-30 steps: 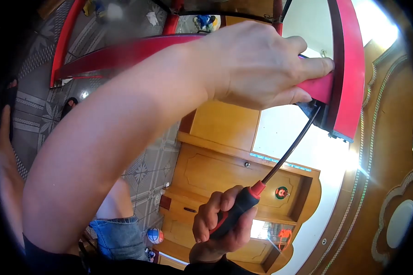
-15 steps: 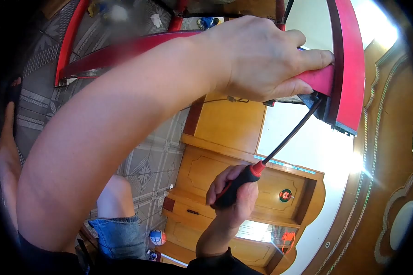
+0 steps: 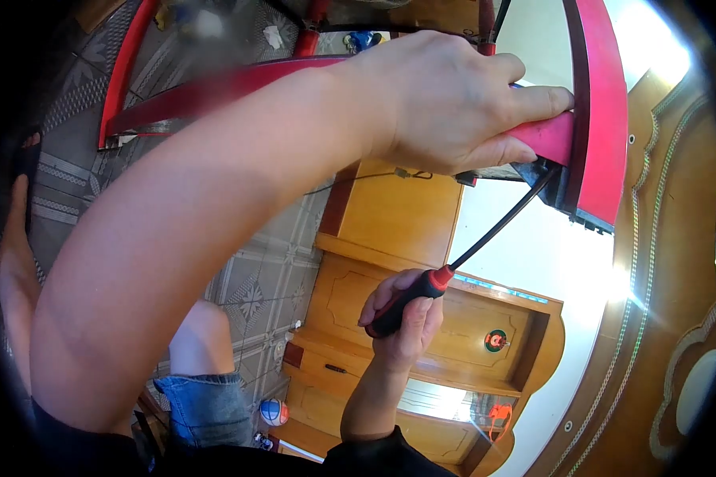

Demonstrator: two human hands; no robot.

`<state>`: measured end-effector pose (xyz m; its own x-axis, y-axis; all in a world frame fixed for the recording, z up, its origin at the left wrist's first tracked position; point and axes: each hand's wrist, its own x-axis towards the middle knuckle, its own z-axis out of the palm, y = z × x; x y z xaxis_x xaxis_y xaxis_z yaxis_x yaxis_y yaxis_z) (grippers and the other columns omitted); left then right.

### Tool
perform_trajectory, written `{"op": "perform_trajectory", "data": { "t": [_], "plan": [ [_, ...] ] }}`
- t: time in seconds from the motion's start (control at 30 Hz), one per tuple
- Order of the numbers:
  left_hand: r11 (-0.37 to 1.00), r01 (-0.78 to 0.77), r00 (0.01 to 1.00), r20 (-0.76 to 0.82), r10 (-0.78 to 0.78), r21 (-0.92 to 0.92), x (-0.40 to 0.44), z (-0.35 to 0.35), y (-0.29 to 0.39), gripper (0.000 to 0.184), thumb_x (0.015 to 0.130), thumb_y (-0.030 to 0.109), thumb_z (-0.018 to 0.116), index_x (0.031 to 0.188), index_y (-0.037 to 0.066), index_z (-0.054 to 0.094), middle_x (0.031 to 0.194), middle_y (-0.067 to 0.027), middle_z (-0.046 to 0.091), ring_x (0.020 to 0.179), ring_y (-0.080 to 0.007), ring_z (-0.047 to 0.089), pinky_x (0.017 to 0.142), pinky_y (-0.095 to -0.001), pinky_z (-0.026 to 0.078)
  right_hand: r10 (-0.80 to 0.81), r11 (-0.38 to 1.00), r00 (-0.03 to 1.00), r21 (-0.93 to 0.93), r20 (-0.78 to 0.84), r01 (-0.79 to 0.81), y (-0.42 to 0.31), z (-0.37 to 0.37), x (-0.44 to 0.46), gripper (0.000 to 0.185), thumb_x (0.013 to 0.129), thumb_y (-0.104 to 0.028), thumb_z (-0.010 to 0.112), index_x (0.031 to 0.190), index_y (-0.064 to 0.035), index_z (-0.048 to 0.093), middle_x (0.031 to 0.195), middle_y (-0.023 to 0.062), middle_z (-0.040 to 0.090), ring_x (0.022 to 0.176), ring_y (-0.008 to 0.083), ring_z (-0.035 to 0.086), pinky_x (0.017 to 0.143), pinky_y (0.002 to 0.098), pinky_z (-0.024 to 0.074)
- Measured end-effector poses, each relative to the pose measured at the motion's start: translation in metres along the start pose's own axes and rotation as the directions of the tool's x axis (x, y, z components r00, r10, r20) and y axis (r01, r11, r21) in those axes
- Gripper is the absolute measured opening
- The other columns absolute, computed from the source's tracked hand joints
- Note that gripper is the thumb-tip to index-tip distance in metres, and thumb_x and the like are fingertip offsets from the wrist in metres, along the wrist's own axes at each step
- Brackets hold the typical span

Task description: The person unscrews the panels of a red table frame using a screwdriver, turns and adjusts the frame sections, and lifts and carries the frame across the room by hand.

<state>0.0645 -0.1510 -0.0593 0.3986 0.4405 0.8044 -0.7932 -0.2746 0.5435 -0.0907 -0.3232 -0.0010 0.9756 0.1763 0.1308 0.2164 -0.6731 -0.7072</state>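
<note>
My left hand (image 3: 453,103), its back toward me, is closed around a short pinkish-red crosspiece (image 3: 550,135). That piece meets a curved red frame (image 3: 601,119) at the upper right. My right hand (image 3: 406,314) is wrapped round the black and red handle of a screwdriver (image 3: 410,304). Its long shaft slants up to the right, and the tip goes in at a black fitting (image 3: 555,184) just under my left thumb. The tip itself is hidden. My left forearm crosses the view and covers part of a longer red panel (image 3: 239,86) behind it.
The room appears turned sideways. Wooden cabinets (image 3: 390,211) stand beyond my hands, and grey patterned tiles (image 3: 250,278) cover the floor. A ball (image 3: 274,412) lies near my denim-covered leg (image 3: 203,405). Another red bar (image 3: 123,75) is at the upper left.
My right hand and the screwdriver handle have shifted slightly upward. The red frame and my left hand have moved a little to the left. Both grips stay as they were.
</note>
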Motion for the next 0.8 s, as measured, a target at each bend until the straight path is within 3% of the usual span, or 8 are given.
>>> {"op": "perform_trajectory", "data": {
  "t": [0.23, 0.3, 0.37, 0.5, 0.8],
  "plan": [
    [1.000, 0.005, 1.000, 0.010, -0.005, 0.012, -0.001, -0.001, 0.000, 0.043, 0.084, 0.040, 0.051, 0.121, 0.019, 0.043, 0.090, -0.0132, 0.059, 0.072, -0.0303, 0.064, 0.061, -0.0392, 0.053, -0.032, 0.999, 0.999, -0.015, -0.009, 0.032, 0.003, 0.003, 0.001, 0.039, 0.090, -0.040, 0.043, 0.095, -0.0009, 0.041, 0.065, 0.0105, 0.046, 0.042, 0.0139, 0.045, 0.036, 0.0213, 0.0356],
    [1.000, -0.007, 1.000, -0.012, 0.007, 0.012, -0.002, -0.001, 0.001, 0.044, 0.083, 0.040, 0.052, 0.121, 0.019, 0.043, 0.090, -0.0129, 0.059, 0.071, -0.0300, 0.064, 0.060, -0.0391, 0.053, 0.043, 0.999, 0.998, 0.017, -0.040, -0.042, -0.001, 0.003, -0.001, 0.042, 0.088, -0.041, 0.048, 0.093, -0.0002, 0.044, 0.068, 0.0084, 0.050, 0.051, 0.0116, 0.048, 0.045, 0.0208, 0.0374],
    [0.999, -0.009, 0.999, 0.038, 0.007, 0.046, -0.002, -0.004, 0.002, 0.053, 0.082, 0.031, 0.057, 0.129, 0.015, 0.039, 0.089, -0.0097, 0.054, 0.072, -0.0259, 0.059, 0.064, -0.0334, 0.050, 0.039, 0.999, 0.998, 0.009, -0.043, -0.039, -0.001, 0.003, -0.002, 0.041, 0.088, -0.041, 0.048, 0.093, -0.0003, 0.044, 0.068, 0.0079, 0.050, 0.051, 0.0112, 0.048, 0.045, 0.0206, 0.0369],
    [0.999, -0.016, 0.998, 0.055, 0.014, 0.044, -0.001, -0.008, 0.004, 0.055, 0.081, 0.031, 0.057, 0.130, 0.015, 0.037, 0.088, -0.0091, 0.053, 0.073, -0.0270, 0.059, 0.065, -0.0342, 0.050, 0.066, 0.998, 0.997, 0.004, -0.043, -0.066, -0.005, 0.004, -0.009, 0.040, 0.089, -0.040, 0.045, 0.093, -0.0002, 0.041, 0.063, 0.0102, 0.046, 0.043, 0.0140, 0.046, 0.037, 0.0218, 0.0363],
    [0.990, 0.105, 0.977, 0.176, -0.121, 0.097, 0.000, -0.016, 0.015, 0.058, 0.082, 0.035, 0.054, 0.134, 0.021, 0.033, 0.093, -0.0100, 0.051, 0.077, -0.0281, 0.057, 0.066, -0.0361, 0.049, 0.091, 0.995, 0.996, 0.046, 0.017, -0.092, -0.024, 0.007, -0.025, 0.040, 0.089, -0.039, 0.045, 0.093, 0.0005, 0.042, 0.065, 0.0109, 0.047, 0.044, 0.0153, 0.048, 0.040, 0.0236, 0.0394]
  ]
}}
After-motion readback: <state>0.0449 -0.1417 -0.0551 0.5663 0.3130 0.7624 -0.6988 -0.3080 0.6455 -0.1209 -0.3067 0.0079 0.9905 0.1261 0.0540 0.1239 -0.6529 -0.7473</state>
